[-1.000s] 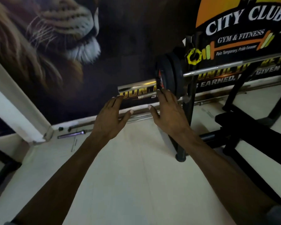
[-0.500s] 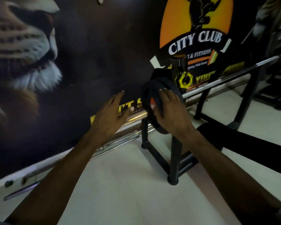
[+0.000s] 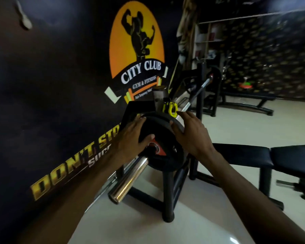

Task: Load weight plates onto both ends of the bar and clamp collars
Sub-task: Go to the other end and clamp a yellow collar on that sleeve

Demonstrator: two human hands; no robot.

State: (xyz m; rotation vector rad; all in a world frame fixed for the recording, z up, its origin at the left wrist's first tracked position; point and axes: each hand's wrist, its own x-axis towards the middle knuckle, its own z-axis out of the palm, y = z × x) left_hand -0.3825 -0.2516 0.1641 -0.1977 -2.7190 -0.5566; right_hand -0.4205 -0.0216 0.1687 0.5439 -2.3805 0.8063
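Note:
A black weight plate [image 3: 163, 132] with an orange-red hub sits on the near chrome sleeve [image 3: 128, 180] of the bar, which rests on a black rack. My left hand [image 3: 130, 136] grips the plate's left rim, thumb near the hub. My right hand [image 3: 190, 132] grips its right rim, fingers over the top edge. A yellow collar [image 3: 170, 109] hangs just behind the plate near the rack upright. The bar [image 3: 197, 93] runs away to the far end, where another dark plate [image 3: 214, 76] shows.
A black bench [image 3: 253, 155] lies to the right under the bar. The rack's post and foot [image 3: 167, 196] stand on the pale floor below the plate. A dark wall with the gym logo [image 3: 137, 55] is close on the left. More gym equipment stands at the far right.
My view has swung around toward the bar's end. Both hands have closed onto the plate's rim; the left hand came from the sleeve onto the plate.

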